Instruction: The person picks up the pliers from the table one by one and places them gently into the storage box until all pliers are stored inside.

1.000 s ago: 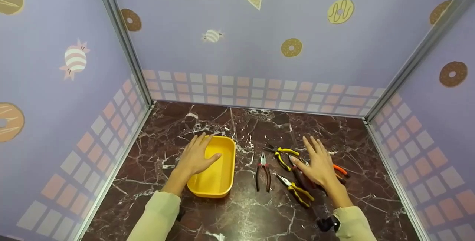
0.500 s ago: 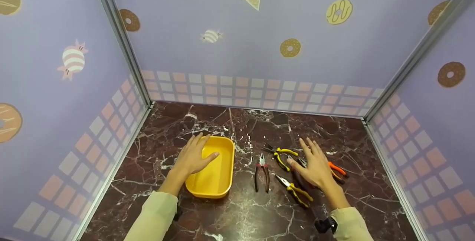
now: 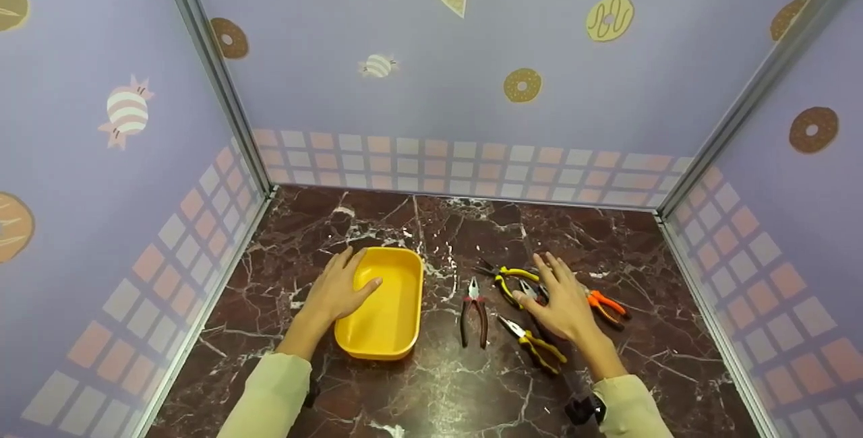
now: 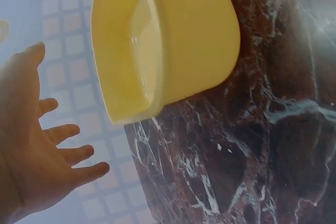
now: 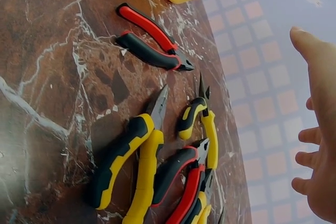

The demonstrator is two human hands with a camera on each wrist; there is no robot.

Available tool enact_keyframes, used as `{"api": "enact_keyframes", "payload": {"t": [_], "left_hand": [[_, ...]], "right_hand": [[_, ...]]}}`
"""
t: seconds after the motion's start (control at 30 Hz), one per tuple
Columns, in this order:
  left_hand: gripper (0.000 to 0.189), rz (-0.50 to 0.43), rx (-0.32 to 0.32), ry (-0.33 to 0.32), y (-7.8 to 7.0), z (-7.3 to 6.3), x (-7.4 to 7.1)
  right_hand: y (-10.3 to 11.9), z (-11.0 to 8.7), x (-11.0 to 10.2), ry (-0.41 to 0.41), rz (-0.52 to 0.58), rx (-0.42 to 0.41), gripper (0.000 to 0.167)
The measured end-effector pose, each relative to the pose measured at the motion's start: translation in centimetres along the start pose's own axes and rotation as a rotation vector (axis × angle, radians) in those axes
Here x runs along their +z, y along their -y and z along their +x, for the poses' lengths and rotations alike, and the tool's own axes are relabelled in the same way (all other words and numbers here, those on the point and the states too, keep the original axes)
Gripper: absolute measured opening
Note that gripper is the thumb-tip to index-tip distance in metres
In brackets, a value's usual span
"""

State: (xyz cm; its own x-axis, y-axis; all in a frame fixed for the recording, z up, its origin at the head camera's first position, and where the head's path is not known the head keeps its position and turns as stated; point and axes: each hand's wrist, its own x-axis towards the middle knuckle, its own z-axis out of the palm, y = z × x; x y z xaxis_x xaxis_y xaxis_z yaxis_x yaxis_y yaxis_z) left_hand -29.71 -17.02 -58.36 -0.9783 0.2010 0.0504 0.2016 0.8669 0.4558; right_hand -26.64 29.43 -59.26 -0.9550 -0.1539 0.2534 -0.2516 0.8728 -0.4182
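Note:
In the head view my left hand [image 3: 337,293] hovers over the left side of a yellow plastic box [image 3: 398,303], fingers spread and holding nothing. The left wrist view shows a gap between that hand [image 4: 42,145] and the box [image 4: 199,30]. My right hand [image 3: 565,304] hangs above a group of pliers, fingers extended, touching none. Red-and-black pliers [image 3: 474,306] lie nearest the box. Yellow-and-black long-nose pliers [image 3: 532,343] and another yellow-handled pair [image 3: 516,273] lie around the right hand. Orange-handled pliers [image 3: 607,302] are at its right. More pliers [image 5: 184,177] are partly hidden beneath it.
Everything stands on a dark red marbled tabletop [image 3: 431,397]. Lilac panels with sweets and tile patterns enclose it: a back wall [image 3: 431,87], a left wall [image 3: 67,175] and a right wall [image 3: 809,209]. Metal posts [image 3: 222,87] mark the corners.
Both hands have drifted slightly left, the left one away from the middle of the box. More of the orange-handled pliers shows beside the right hand. The head view has shifted a little.

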Motion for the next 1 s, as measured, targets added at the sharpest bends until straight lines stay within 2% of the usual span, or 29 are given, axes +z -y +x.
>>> {"api": "enact_keyframes", "payload": {"t": [0.2, 0.43, 0.67, 1.0], "left_hand": [[0.078, -0.048, -0.039, 0.015, 0.7, -0.5, -0.2], [0.07, -0.109, -0.013, -0.004, 1.4, -1.0, 0.1], [0.069, -0.17, -0.018, 0.021, 2.4, -1.4, 0.5], [0.068, -0.298, -0.102, 0.033, 3.0, -1.7, 1.5]], "right_hand": [[0.4, -0.2, 0.6, 0.023, 0.019, -0.002, 0.093], [1.0, -0.5, 1.2, 0.072, 0.073, 0.026, 0.094], [1.6, -0.7, 2.1, 0.075, 0.093, 0.023, 0.096], [2.4, -1.0, 4.1, 0.059, 0.095, -0.007, 0.094]]}}
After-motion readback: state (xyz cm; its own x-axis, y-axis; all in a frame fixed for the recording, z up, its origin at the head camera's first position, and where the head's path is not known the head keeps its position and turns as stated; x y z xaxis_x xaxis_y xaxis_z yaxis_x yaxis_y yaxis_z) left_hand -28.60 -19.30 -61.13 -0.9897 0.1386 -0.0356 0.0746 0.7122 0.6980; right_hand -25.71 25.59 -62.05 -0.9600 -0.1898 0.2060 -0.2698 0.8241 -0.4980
